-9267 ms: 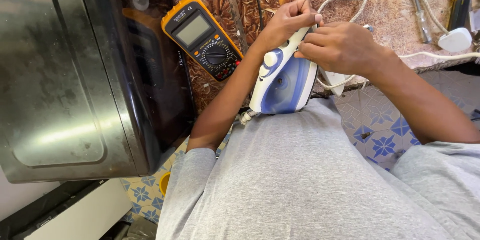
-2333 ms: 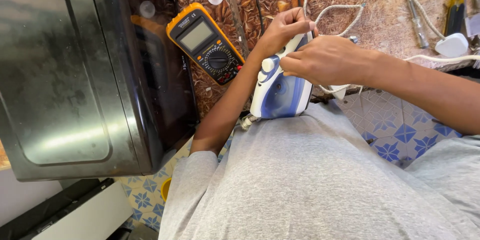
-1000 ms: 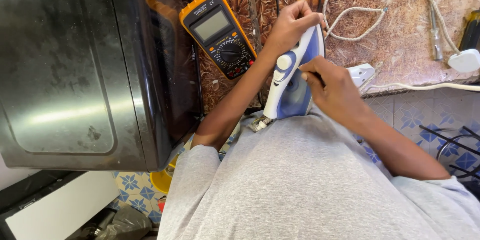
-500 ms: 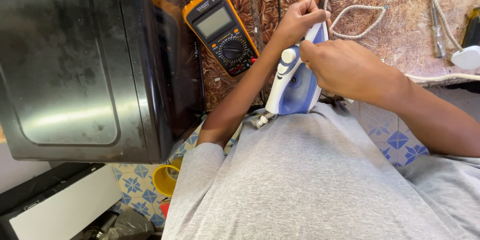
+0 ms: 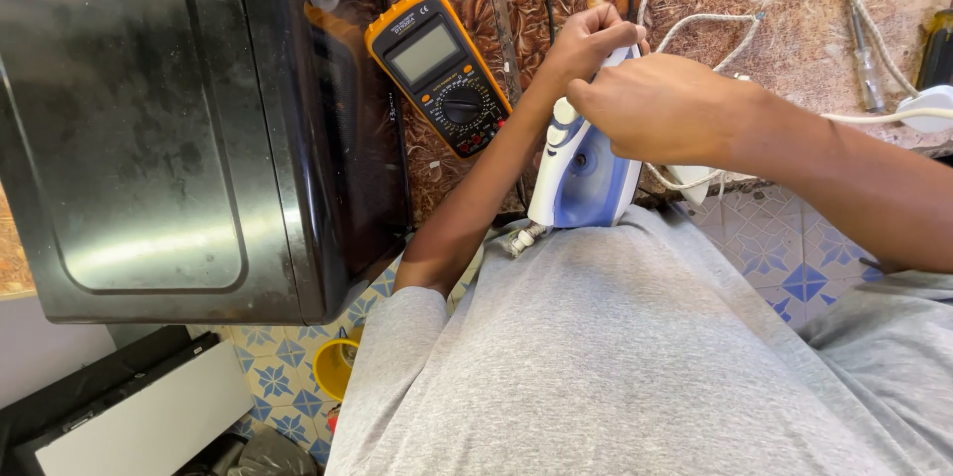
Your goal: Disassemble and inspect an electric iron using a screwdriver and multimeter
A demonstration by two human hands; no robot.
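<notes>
Looking down from the head camera, I see a blue and white clothes iron [image 5: 581, 173] stood on end against the person's grey shirt [image 5: 635, 357], at the near edge of a brown patterned desk [image 5: 794, 29]. Its long axis runs from the near edge, where the cord end rests at the body, towards the far side and slightly right. The left hand [image 5: 588, 39] sits at the iron's far tip, fingers curled closed around it. The right hand [image 5: 660, 109] lies directly over the iron's upper right side, fingers bunched together against the body of the iron; I cannot tell whether they pinch a small tool or part. Both hands touch the iron, the right one nearer to me. Just left of the iron lies a yellow multimeter [image 5: 439, 67], tilted, beside a large black oven [image 5: 199, 119] filling the left. White cords [image 5: 695, 24] loop on the far right. On the tiled floor below, near left, stands a small yellow cup [image 5: 336, 367]; I cannot see what it holds.
</notes>
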